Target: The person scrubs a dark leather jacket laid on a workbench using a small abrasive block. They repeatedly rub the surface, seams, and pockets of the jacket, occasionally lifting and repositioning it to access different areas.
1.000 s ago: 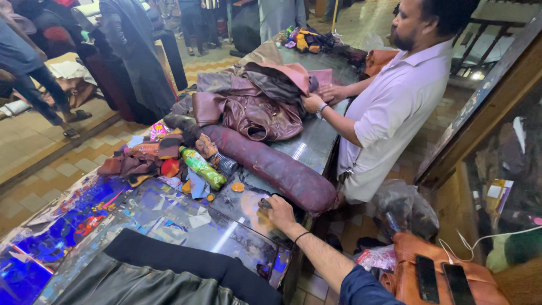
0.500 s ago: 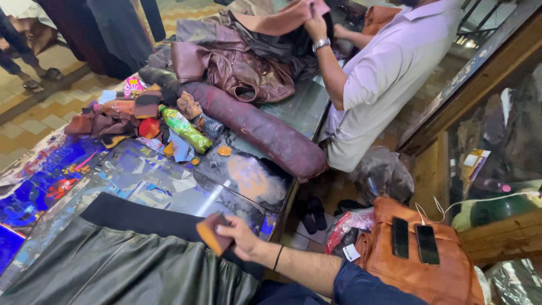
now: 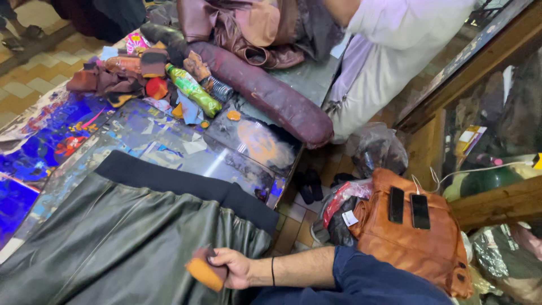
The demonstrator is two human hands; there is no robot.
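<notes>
Cluttered shop surface (image 3: 248,141) with a dark jacket (image 3: 124,231); the right hand (image 3: 230,266) presses an orange sponge (image 3: 204,272), its grip closed around it, onto the jacket.

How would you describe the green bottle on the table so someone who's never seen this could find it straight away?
Start at the long maroon leather roll lying diagonally across the far end of the table. Just left of it, among leather scraps, lies the green plastic bottle on its side, also diagonal. It is the only bright green thing there; its neighbours are brown, red and orange pieces.
</notes>
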